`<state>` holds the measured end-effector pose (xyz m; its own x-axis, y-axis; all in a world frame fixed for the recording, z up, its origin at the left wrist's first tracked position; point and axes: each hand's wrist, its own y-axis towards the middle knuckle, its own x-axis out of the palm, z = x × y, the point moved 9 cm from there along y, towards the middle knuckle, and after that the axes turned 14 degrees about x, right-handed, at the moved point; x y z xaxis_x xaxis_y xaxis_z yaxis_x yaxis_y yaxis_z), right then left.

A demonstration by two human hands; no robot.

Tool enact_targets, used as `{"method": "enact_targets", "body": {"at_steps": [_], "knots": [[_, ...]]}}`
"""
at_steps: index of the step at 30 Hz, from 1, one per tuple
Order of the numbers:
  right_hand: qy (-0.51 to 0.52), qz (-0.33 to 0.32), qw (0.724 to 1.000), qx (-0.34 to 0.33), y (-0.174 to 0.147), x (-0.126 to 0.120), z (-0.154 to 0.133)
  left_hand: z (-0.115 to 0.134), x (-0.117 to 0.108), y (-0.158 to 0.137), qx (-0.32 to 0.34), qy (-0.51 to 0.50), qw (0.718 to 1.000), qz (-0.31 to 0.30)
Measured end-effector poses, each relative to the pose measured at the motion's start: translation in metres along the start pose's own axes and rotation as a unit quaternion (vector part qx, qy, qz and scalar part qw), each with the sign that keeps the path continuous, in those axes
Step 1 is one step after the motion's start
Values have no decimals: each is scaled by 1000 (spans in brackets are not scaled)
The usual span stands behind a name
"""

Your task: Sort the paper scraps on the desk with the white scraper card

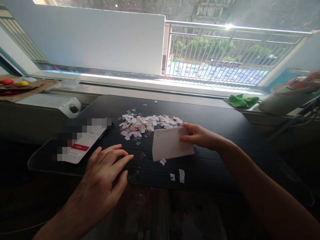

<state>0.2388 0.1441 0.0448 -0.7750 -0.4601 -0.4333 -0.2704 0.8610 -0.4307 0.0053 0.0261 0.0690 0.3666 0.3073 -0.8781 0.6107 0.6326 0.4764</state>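
Note:
My right hand (196,136) grips the right end of a pale card (170,145) with a small hole near its upper left corner. The card is tilted over the dark tabletop. Behind it lies a heap of small cut paper pieces (140,125), white and pinkish. One small scrap (163,161) touches or lies just below the card's lower edge. Closer to me are a scrap with a dark dot (172,177) and a pale folded-looking scrap (182,176). My left hand (107,173) hovers palm down near the front edge, fingers spread, holding nothing.
A phone (85,141) with a lit screen lies left of my left hand on the dark table (212,123). A green cloth (242,101) and a pale bag (282,100) sit by the window at right. A white ridged appliance (52,101) stands at left.

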Motion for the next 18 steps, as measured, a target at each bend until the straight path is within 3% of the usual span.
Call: {"method": "enact_targets", "body": {"at_steps": [9,15,18], "knots": [[-28,-101,993,52,-33,-12,32,5,-1,2,32,6,999,18],[37,-44,996,68,-44,-23,44,5,-2,3,38,5,999,9],[36,-48,996,69,-48,-18,44,4,-2,2,32,1,999,11]]}}
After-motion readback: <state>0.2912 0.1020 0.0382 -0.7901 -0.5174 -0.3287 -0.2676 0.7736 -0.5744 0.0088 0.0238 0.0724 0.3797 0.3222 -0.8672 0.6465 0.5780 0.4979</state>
